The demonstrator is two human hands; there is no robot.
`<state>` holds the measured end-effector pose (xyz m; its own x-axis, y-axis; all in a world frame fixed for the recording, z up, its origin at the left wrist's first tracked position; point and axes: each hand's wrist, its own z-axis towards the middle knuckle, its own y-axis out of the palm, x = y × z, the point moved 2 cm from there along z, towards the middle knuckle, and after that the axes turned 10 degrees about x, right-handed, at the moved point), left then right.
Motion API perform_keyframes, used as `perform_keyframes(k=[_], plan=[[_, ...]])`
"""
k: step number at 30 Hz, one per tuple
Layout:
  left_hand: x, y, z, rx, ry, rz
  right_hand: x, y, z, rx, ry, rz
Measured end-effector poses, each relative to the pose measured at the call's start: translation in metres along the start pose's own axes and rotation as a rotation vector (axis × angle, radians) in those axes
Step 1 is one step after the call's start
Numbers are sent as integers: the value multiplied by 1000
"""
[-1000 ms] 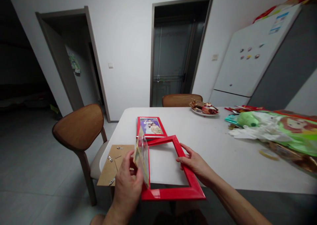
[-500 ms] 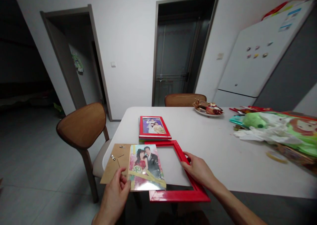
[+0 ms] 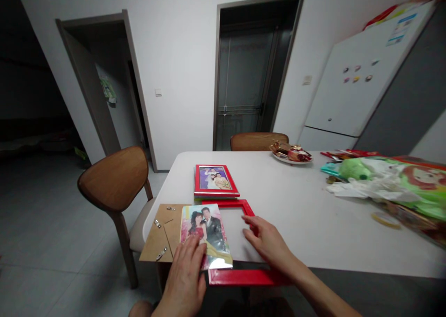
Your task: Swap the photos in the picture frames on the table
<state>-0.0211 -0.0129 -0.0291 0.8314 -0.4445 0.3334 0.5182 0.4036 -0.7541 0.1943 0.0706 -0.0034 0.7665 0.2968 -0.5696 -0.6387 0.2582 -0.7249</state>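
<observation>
My left hand point(image 3: 188, 270) lies with fingers stretched out over the lower left of a glossy couple's photo point(image 3: 213, 228). Under the photo's left side is a brown frame backing board point(image 3: 158, 233) with small metal clips. The photo overlaps a red picture frame point(image 3: 244, 277), whose front edge sticks out past the table. Over the frame's right side is my right hand point(image 3: 266, 240), fingers apart and reaching left above the frame's opening; it hides most of that side. Whether the right hand touches the frame I cannot tell.
Behind the red frame lies a stack of framed photos point(image 3: 216, 181) on the white table point(image 3: 289, 205). A plate of food point(image 3: 291, 153), a tape roll point(image 3: 386, 220) and a pile of bags and tissue point(image 3: 372, 182) are to the right. Wooden chairs point(image 3: 114, 182) stand at the left and back.
My left hand has moved from the backing board's edge onto the photo and flattened. My right hand has loosened from the frame's right side, its fingers now over the opening.
</observation>
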Motion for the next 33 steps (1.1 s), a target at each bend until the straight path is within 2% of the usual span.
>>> perform_keyframes(k=[5, 9, 12, 15, 17, 19, 21, 23, 26, 28, 30, 33], plan=[[-2, 12, 8, -21, -14, 30, -33, 27, -4, -136, 94, 466], [-6, 0, 18, 121, -91, -140, -66, 25, -1, -109, 113, 788], [-14, -25, 27, 297, -268, -330, -79, 18, -1, -79, 194, 911], [-23, -52, 33, 484, -552, -493, -80, 21, -7, -200, 367, 1025], [-22, -60, 35, 566, -704, -661, -78, 28, -12, -289, 498, 1107], [-11, -59, 36, 612, -793, -907, -75, 35, -16, -304, 606, 1204], [6, -49, 38, 607, -832, -1146, -73, 38, -16, -243, 657, 1331], [23, -35, 39, 532, -838, -1303, -66, 36, -13, -115, 657, 1444], [37, -18, 37, 393, -813, -1352, -45, 23, -6, 61, 653, 1467], [36, -9, 33, 326, -823, -1303, -27, 12, -2, 28, 672, 1387], [31, -2, 28, 267, -817, -1223, -12, 2, 1, -79, 690, 1264], [29, 5, 24, 148, -694, -978, 6, -7, 9, -186, 651, 1110]])
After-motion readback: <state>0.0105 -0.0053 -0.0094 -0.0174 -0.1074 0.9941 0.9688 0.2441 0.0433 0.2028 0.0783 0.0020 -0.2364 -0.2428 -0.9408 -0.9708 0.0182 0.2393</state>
